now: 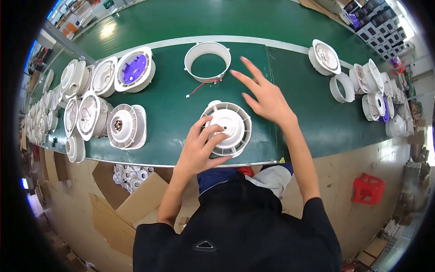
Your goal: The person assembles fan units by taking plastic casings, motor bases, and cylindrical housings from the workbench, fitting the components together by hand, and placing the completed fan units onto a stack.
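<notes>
left hand [194, 152] grip holds the white housing [234, 128], right hand [271, 100] grip is wide, nothing in it. i'd keep that housing flat and steady on the surface [168, 109].

On your left, white round plastic housings [93, 118] stand crowded along the dark green table [167, 136]; one has a bright purple plastic plate [134, 69] set in its face, and another, nearer you, shows a copper-coloured centre [118, 125]. To your right, more white round plastic housings [372, 75] are clustered, with an open white plastic ring [342, 88] just beside them. Below the table's near edge on your left, an open brown cardboard box [147, 195] holds small white parts [130, 177]. A red plastic stool [368, 189] is on the tan floor [335, 213] at your right. Beyond, to your upper right, black boxes [378, 27] are stacked.
</notes>
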Motion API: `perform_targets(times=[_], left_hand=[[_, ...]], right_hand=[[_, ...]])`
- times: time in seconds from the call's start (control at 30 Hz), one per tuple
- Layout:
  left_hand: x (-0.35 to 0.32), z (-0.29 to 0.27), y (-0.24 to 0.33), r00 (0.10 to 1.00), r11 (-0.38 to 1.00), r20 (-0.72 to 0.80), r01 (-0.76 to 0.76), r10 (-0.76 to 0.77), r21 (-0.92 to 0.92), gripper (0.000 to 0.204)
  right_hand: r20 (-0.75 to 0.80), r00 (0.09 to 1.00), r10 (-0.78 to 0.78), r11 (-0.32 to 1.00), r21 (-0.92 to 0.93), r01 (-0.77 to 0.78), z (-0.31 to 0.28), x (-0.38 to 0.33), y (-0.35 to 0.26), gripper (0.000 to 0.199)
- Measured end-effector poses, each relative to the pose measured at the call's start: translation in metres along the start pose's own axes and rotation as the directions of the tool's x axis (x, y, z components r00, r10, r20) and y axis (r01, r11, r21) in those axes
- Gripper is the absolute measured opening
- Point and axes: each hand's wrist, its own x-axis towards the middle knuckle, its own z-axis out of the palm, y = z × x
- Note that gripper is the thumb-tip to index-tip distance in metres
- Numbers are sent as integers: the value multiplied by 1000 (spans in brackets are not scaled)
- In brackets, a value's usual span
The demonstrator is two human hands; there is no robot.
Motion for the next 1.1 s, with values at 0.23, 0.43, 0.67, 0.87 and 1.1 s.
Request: perform_targets(times=[0.23,0.43,0.67,0.87,1.1], left_hand=[[-16,5,8,980,988,-124,154,-157,-27,65],[-4,19,17,985,987,-108,125,-136,-99,66],[19,32,23,901,654,-256,40,-350,-755,64],[45,3,37,999,973,39,42,-34,-225,60],[38,3,41,952,871,-304,-182,40,-455,127]], right_hand=[[-129,987,96,986,148,-76,9,39,39,17],[-121,935,333,731,660,-174,-51,-89,19,15],[-36,997,-72,977,200,78,-41,-117,-31,27],[-184,982,30,959,283,23,-34,-127,-28,28],[-213,938,272,399,912,92,-20,-146,-56,22]])
